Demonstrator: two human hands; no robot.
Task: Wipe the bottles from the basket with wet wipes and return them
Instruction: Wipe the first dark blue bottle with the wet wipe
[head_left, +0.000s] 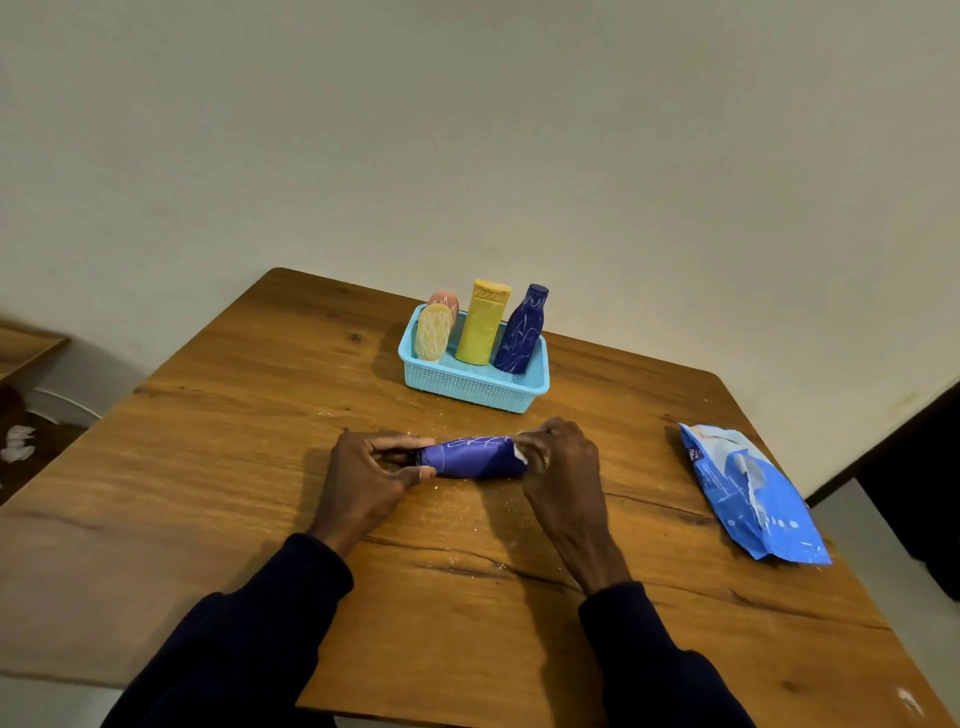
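Observation:
A purple bottle (470, 457) with white scribbles lies sideways just above the wooden table (260, 467), held between both hands. My left hand (366, 480) pinches its cap end. My right hand (563, 460) grips the bottom end with a white wet wipe (520, 454) pressed against it. Behind stands a light blue basket (470, 385) holding a dark blue bottle (522, 332), a yellow bottle (483, 322), a pale yellow bottle (432, 332) and a pink one (445, 301) behind it.
A blue wet wipes pack (753, 493) lies near the table's right edge, its flap open. Fine crumbs are scattered around the bottle. Crumpled white wipes (18, 444) lie on the floor at the far left. A wall runs behind the table.

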